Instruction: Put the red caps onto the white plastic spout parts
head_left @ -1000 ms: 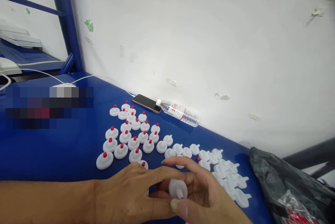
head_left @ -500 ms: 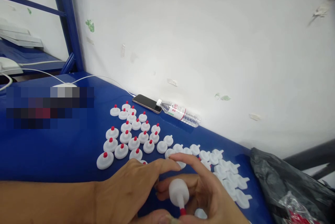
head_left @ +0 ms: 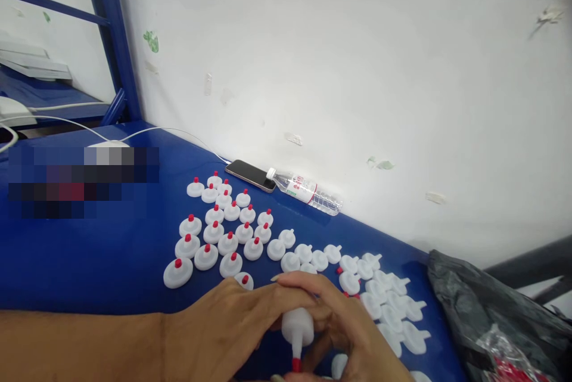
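"What's between the hands?"

"A white plastic piece with a round head, slim stem and red tip [head_left: 298, 327], above the table [head_left: 89, 263]. Its long axis points almost straight at the person, head farther off, red end nearest."

"Which hand has it?"

"The right hand [head_left: 357, 334] curls round its side, thumb at the red tip, pinching it. The left hand [head_left: 232, 322] arches its fingers over the head; its thumb is out of my sight, so I can't say how firmly it grips."

"Which is nearer?"

"Both are right against it."

"And around them?"

"Toward the table's left side, white discs with upright red tips [head_left: 206, 257]; one [head_left: 244, 280] sits just beyond the left knuckles, partly hidden. Toward the right edge, white discs with bare stems [head_left: 414, 337] lie crowded, some touching."

"Anything in the way?"

"The hands themselves mask the near middle. A loose white piece [head_left: 339, 365] shows under the right palm, and a crumpled black plastic bag [head_left: 473, 310] crowds the right edge. The clear bottle with a white cap [head_left: 304, 189] and the dark phone [head_left: 250, 175] lie well apart, by the wall edge."
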Demonstrator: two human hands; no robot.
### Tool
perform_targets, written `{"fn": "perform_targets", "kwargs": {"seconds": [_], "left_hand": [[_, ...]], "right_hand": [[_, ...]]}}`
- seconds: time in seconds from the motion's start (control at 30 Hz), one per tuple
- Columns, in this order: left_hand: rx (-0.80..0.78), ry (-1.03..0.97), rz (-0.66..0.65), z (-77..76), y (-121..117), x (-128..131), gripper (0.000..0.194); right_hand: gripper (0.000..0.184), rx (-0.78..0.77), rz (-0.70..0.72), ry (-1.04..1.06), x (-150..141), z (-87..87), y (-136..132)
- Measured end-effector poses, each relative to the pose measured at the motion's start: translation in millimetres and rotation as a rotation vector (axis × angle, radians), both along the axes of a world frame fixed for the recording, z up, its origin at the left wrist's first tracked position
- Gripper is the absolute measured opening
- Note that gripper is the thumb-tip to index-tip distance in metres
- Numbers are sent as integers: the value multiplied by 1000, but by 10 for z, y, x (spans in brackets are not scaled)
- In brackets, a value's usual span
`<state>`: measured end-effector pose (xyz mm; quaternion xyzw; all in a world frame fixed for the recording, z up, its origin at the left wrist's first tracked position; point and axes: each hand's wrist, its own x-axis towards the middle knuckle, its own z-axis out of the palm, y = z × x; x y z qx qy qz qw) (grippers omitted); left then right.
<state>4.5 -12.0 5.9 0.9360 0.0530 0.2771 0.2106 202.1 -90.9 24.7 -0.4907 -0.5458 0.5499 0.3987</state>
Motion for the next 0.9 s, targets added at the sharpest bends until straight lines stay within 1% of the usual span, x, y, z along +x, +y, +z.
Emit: {"fn": "perform_targets", "kwargs": {"seconds": [0.1,0.17,0.3,0.47,0.6,0.7,0.8,0.9], "left_hand": [[-46,14,-34,-39,10,-23,54],[-12,19,5,-53,8,-28,57],[4,-13,16,-16,-11,-16,53],[-14,-39,11,25,-11,-16,52],[-50,3,-13,7,2,-25,55],[-58,-18,-11,7,1,-23,53],[-75,-33,15,19,-7,-18,51],[-94,4,3,-13,-15,-15,52]], "right_hand": [[75,39,24,32,4,20,5],[73,62,24,53,-3,31,2],[68,116,16,18,-14,40,-19],[75,201,44,-74,-3,36,-35],[70,200,45,-65,-10,62,-34],[69,206,44,-53,-19,71,-30],[74,211,32,-68,-23,63,-23],[80,177,31,-68,-26,59,-24]]}}
